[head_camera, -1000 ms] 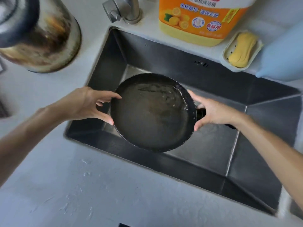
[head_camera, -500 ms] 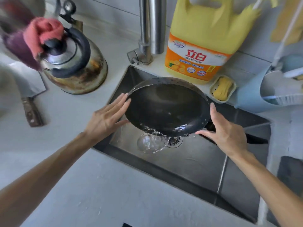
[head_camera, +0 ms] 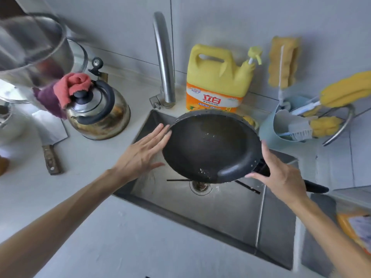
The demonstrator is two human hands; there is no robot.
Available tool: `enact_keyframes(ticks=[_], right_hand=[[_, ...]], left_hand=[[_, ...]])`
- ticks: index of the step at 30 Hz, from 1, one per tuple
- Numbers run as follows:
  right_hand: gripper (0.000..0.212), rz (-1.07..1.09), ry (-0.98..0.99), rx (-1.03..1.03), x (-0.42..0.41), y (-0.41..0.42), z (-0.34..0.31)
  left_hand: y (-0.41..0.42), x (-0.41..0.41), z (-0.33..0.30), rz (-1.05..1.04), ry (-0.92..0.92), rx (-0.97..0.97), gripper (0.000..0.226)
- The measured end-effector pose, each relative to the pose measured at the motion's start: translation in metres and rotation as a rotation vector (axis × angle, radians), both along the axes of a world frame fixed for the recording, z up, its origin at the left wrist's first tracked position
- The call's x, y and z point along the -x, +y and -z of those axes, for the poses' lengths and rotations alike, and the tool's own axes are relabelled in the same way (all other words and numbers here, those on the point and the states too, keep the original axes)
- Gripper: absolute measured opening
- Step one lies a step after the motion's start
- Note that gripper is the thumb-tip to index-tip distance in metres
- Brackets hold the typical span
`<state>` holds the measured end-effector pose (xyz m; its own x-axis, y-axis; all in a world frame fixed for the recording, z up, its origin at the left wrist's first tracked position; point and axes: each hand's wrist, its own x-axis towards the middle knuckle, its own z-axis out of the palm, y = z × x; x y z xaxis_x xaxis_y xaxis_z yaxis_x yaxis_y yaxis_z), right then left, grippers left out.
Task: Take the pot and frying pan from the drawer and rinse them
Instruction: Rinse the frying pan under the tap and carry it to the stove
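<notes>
The black frying pan (head_camera: 210,149) hangs tilted over the steel sink (head_camera: 230,213), its inside facing me and its low edge above the drain (head_camera: 200,186). A few drops cling to the lower rim. My left hand (head_camera: 144,153) presses straight fingers against the pan's left rim. My right hand (head_camera: 281,173) presses flat against the right rim, by the base of the black handle (head_camera: 315,189), which points right. A large steel pot (head_camera: 30,49), blurred, stands on the counter at the far left.
A tall faucet (head_camera: 163,57) rises behind the sink, with a yellow detergent jug (head_camera: 216,77) beside it. A kettle (head_camera: 98,113) and a cleaver (head_camera: 50,135) sit on the left counter. A blue brush holder (head_camera: 269,135) stands at the right. Dark chopsticks (head_camera: 248,187) lie in the sink.
The pan went from level and full of water to steeply tilted; the water has poured into the sink. Both hands shifted from grasping the rim to pressing flat on it.
</notes>
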<state>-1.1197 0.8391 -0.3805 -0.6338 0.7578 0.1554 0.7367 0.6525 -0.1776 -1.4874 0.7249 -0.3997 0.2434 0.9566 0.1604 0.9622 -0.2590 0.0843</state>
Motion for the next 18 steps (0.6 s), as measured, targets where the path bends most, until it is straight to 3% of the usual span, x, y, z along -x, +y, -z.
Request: enact_keyframes(ticks=[2, 5, 12, 18], right_hand=[[0.113, 0.088, -0.047, 0.333, -0.007, 0.001, -0.014], [0.118, 0.074, -0.141, 0.546, -0.019, 0.008, -0.024], [0.128, 0.102, -0.154, 0.766, -0.063, -0.022, -0.067], [0.129, 0.347, -0.042, 0.689, -0.106, -0.074, -0.114]], left_hand=[[0.004, -0.008, -0.014, -0.013, -0.070, 0.117, 0.103], [0.008, -0.022, -0.039, -0.033, -0.090, 0.289, 0.113], [-0.003, -0.051, -0.073, -0.040, -0.473, 0.471, 0.115], [0.017, -0.089, -0.112, 0.224, -0.643, 0.473, 0.099]])
